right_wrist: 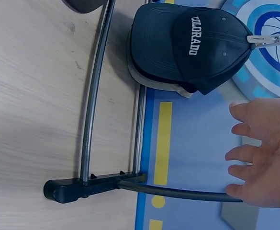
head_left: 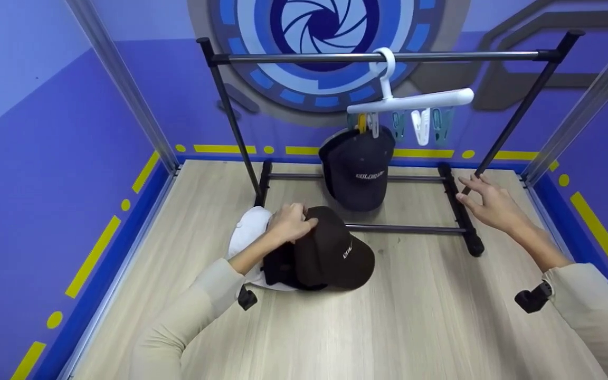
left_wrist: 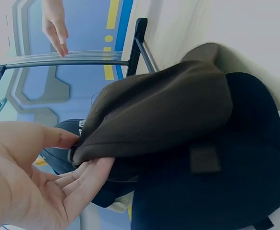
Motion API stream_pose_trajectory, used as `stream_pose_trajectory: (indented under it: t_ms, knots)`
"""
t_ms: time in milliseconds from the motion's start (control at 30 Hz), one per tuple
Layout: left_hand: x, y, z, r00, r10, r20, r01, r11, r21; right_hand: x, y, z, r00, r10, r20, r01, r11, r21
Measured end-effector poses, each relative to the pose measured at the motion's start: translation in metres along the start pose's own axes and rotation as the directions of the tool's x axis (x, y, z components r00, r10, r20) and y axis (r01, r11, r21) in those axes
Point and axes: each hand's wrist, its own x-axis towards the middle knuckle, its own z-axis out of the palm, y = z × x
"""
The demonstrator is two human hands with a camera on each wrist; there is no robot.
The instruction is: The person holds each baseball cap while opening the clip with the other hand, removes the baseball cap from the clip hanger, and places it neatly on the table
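Observation:
My left hand pinches the edge of a dark brown cap between thumb and fingers, as the left wrist view shows. The brim points right, with white lettering on the front. Against it lies a black cap, and a white cap shows at the left of the pile. My right hand is raised by the right side of the rack, fingers loosely bent and holding nothing. A navy cap marked COLORADO hangs from clips on a white hanger, with a lighter cap partly hidden behind it.
The black metal rack stands on the wooden tabletop, its feet and low bars behind the cap pile. More clips, a white clip and a green clip, dangle from the hanger's right part. Blue-purple walls enclose the table.

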Motion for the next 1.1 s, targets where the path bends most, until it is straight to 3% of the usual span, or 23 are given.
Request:
stream_pose_trajectory:
  t_ms: [100, 267, 633, 933, 1100]
  knots:
    - [-0.003, -0.005, 0.001, 0.998, -0.031, 0.049, 0.030, 0.999, 0.024, -0.002, 0.001, 0.001, 1.000, 0.013, 0.017, -0.013, 1.000, 0.001]
    - [-0.007, -0.015, 0.001, 0.996, -0.051, 0.070, 0.044, 0.994, 0.100, -0.005, 0.006, 0.002, 1.000, 0.020, 0.017, -0.020, 1.000, -0.004]
    - [-0.007, -0.025, -0.006, 0.994, -0.023, 0.103, 0.005, 0.985, 0.171, -0.011, 0.015, 0.008, 0.998, 0.045, 0.038, -0.045, 0.999, -0.002]
    - [-0.002, -0.020, -0.012, 0.991, -0.060, 0.117, 0.021, 0.951, 0.309, -0.011, 0.018, 0.011, 0.994, 0.062, 0.093, -0.063, 0.998, 0.005]
    - [0.007, -0.016, -0.014, 0.998, -0.037, 0.059, 0.011, 0.924, 0.382, -0.010, 0.018, 0.013, 0.993, 0.061, 0.100, -0.061, 0.998, -0.002]
